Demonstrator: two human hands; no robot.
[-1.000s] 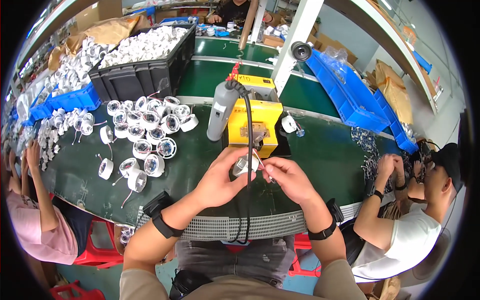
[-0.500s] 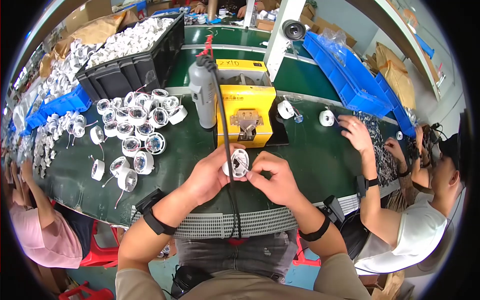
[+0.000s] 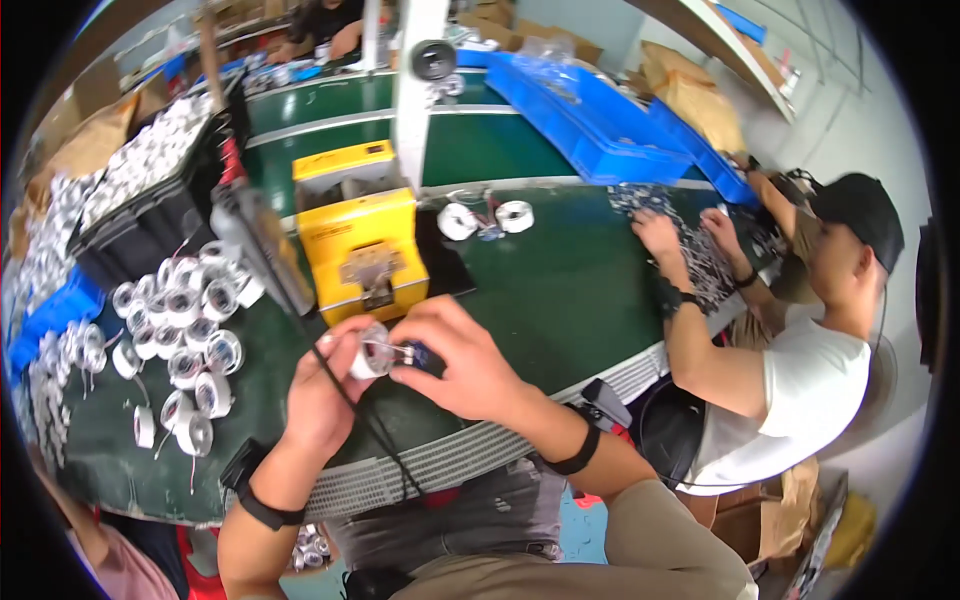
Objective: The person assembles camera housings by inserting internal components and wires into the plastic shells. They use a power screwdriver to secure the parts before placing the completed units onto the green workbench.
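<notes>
Fingers of the left hand (image 3: 318, 392) close around a round white plastic housing (image 3: 370, 358), held above the dark green counter (image 3: 540, 290) near a yellow box-shaped fixture (image 3: 362, 228). Those of the right hand (image 3: 458, 362) pinch a small dark blue circuit board (image 3: 424, 357) just beside the housing, with thin wires apparently running between the two. The housing is probably light and stiff, a little slippery, and best held by its outer rim; the wires look fragile, so the board seems safer taken by its edges. A black cable (image 3: 380, 432) from a grey cylindrical tool (image 3: 258, 240) crosses in front of the left hand and could snag. White round units with loose leads (image 3: 182, 305) crowd the left side; a white-shirted co-worker (image 3: 800, 385) sits at right, below a long blue plastic bin (image 3: 635, 165).
</notes>
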